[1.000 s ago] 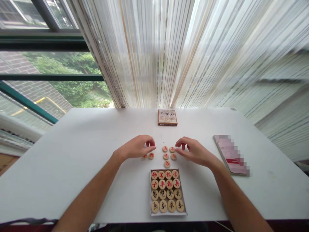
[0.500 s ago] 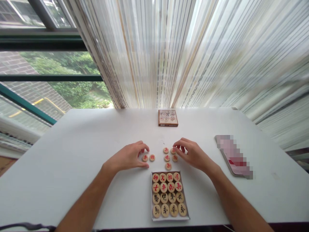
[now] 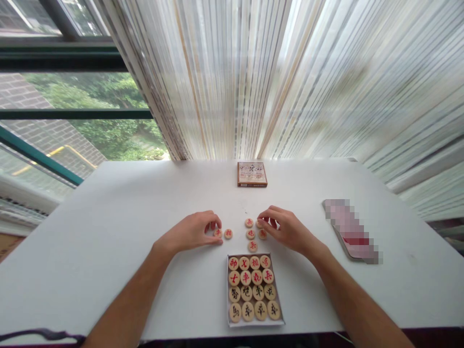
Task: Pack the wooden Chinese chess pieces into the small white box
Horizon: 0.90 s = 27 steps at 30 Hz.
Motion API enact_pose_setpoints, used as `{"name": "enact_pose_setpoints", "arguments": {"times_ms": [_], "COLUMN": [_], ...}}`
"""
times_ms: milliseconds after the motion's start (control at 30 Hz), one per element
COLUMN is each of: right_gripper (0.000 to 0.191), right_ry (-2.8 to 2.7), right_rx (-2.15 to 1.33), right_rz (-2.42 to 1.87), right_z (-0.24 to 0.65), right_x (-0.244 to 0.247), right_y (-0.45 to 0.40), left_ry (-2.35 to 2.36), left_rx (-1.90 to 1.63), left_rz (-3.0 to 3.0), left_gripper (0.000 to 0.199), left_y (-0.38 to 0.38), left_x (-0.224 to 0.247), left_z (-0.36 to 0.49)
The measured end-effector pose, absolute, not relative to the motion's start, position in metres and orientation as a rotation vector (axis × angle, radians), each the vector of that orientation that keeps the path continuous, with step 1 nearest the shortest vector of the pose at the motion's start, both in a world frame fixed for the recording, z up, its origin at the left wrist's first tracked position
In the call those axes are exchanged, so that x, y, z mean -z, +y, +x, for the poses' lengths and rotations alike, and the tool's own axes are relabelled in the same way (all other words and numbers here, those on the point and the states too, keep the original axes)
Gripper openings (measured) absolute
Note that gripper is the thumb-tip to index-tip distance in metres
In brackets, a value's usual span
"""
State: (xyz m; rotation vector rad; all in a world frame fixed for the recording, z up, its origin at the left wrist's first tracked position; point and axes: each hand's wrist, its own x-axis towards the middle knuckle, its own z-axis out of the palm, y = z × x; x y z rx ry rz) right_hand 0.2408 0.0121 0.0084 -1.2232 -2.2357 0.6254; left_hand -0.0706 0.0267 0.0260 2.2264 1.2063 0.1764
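Observation:
My left hand [image 3: 195,229] pinches a round wooden Chinese chess piece [image 3: 217,233] with red writing, which lies on the table between thumb and fingers. Just right of it lies another red-marked piece [image 3: 228,234], untouched. With thumb and fingertips, my right hand [image 3: 283,226] is closed on a piece [image 3: 258,224] that is mostly covered by the fingers. Beside that hand are more red pieces: one at its thumb [image 3: 262,234] and several loose ones, such as the middle one [image 3: 251,234]. In front stands an open box [image 3: 229,323] with rows of red- and black-marked pieces lying face up.
A flat box lid [image 3: 252,174] with printed writing lies near the back of the white table [image 3: 108,232]. At the right is a blurred-out phone-like object [image 3: 350,232]. String curtains [image 3: 224,77] and a window [image 3: 76,113] border the table's far side. A dark cable or strap [image 3: 43,333] shows bottom left.
My left thumb and fingers have closed in around the piece beside them. My right hand has stayed at its piece, its fingers covering more of it. The view has tilted slightly.

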Motion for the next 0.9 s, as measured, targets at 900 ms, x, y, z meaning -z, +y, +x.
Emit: {"name": "enact_pose_setpoints", "arguments": {"times_ms": [900], "right_gripper": [0.013], "right_ry": [-2.241], "right_rx": [-0.617], "right_rz": [-1.229], "right_z": [0.243], "right_x": [-0.006], "right_y": [0.015], "left_ry": [1.143], "left_rx": [-0.282], "left_rz": [2.249], "left_gripper": [0.037], "left_y": [0.030], "left_x": [-0.019], "left_z": [-0.070]}}
